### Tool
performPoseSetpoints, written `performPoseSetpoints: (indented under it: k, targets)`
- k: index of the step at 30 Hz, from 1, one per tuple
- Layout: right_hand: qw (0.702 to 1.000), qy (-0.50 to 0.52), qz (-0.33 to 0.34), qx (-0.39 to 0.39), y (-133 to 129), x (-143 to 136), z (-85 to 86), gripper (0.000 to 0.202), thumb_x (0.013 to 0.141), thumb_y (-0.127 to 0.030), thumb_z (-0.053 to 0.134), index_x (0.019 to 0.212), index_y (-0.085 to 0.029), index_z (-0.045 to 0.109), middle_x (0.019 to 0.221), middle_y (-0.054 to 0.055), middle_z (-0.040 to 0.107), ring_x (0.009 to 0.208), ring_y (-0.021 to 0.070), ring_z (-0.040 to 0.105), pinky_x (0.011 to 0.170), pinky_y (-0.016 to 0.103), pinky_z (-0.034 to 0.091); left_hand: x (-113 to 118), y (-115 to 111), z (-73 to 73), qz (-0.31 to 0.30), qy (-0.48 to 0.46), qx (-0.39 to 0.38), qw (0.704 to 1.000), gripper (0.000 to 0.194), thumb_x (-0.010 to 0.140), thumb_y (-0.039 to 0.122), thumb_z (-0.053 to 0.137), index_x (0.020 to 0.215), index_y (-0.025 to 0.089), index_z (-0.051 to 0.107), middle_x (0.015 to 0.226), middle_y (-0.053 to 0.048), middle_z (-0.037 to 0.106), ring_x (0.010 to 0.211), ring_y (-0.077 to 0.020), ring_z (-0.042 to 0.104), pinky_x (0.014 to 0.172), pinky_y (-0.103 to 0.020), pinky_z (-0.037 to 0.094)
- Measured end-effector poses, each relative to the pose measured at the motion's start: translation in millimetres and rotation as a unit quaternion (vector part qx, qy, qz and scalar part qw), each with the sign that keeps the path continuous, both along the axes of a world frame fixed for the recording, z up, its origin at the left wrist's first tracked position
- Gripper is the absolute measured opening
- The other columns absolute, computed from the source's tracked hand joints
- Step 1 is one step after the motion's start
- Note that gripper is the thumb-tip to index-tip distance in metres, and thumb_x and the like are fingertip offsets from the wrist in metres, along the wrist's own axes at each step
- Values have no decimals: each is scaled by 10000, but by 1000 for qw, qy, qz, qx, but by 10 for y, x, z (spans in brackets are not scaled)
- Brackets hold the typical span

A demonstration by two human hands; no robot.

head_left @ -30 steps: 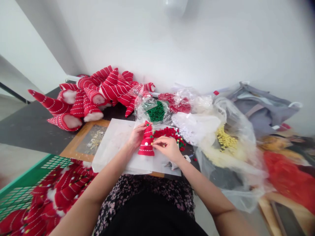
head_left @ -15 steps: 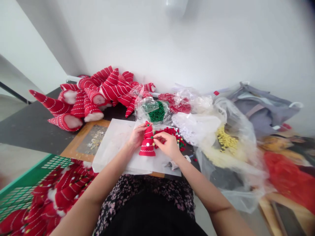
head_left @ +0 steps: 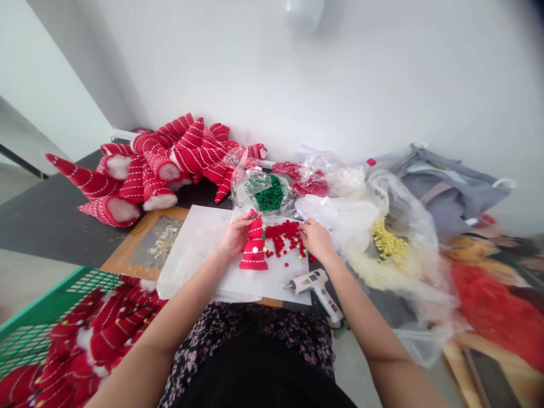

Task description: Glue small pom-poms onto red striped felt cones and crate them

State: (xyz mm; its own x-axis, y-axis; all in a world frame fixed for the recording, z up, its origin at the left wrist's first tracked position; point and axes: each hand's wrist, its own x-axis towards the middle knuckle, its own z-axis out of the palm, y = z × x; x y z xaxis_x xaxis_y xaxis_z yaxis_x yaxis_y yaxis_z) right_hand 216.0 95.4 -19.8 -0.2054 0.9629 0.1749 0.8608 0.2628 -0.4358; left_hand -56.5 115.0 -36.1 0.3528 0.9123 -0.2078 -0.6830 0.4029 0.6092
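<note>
My left hand [head_left: 236,234] grips the top of a red cone hat [head_left: 254,258] with white stitched stripes and small green, white and yellow pompoms on it. The hat stands upright over white paper [head_left: 195,249]. My right hand [head_left: 317,239] is at the right side of a scatter of loose pompoms [head_left: 284,238], mostly red, its thumb and fingers pinched together; what they hold, if anything, is too small to tell. Below that hand lies a white glue gun [head_left: 313,283], nozzle pointing left.
Striped red hats [head_left: 187,150] are piled at the back left. A green basket [head_left: 25,317] holds decorated hats at lower left. Bags of green pompoms [head_left: 270,192], red pompoms [head_left: 304,178] and yellow pompoms [head_left: 389,241] lie behind and right. A grey bag [head_left: 450,187] sits farther right.
My right hand has moved right, from beside the hat to the loose pompoms, uncovering the pompoms and glue gun. My left hand still grips the hat in nearly the same place.
</note>
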Motion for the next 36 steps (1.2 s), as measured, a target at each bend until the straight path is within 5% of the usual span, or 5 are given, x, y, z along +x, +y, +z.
performPoseSetpoints:
  k: [6, 18, 26, 30, 36]
  targets:
    - [987, -18, 140, -79, -161, -172, -59, 235, 761, 30, 767, 774, -203, 789, 801, 29, 779, 758, 204, 730, 737, 282, 524, -1, -2, -1, -3, -1, 5, 1000, 299, 704, 130, 794, 1003, 117, 777, 768, -47, 763, 637, -170, 691, 625, -265, 553]
    - [968, 223, 114, 24, -185, -659, 423, 61, 911, -196, 734, 861, -217, 762, 727, -4, 715, 622, 157, 622, 636, 271, 508, 33, 0, -45, -17, 20, 63, 998, 326, 705, 173, 842, 1024, 118, 800, 825, -45, 764, 674, -157, 683, 672, -259, 532]
    - [961, 229, 140, 70, -98, -745, 381, 100, 932, -207, 732, 906, -219, 827, 976, 60, 755, 753, 177, 679, 721, 306, 553, 32, -9, -85, -26, 26, 80, 996, 293, 721, 169, 846, 1008, 131, 799, 894, -61, 783, 758, -173, 713, 749, -271, 544]
    - [987, 148, 61, -13, -166, -314, 351, 109, 927, -172, 704, 899, -220, 798, 858, 33, 761, 664, 176, 666, 664, 295, 525, 28, -2, -82, -19, 24, 63, 998, 337, 703, 176, 855, 1033, 126, 806, 846, -44, 760, 689, -154, 679, 685, -261, 529]
    - [974, -144, 81, -158, -464, -16, 139, 182, 885, -24, 663, 853, -170, 766, 883, 93, 801, 853, 245, 761, 767, 300, 510, 25, -1, -64, -25, 20, 60, 998, 355, 692, 186, 859, 1037, 122, 805, 830, -44, 750, 675, -153, 667, 658, -262, 516]
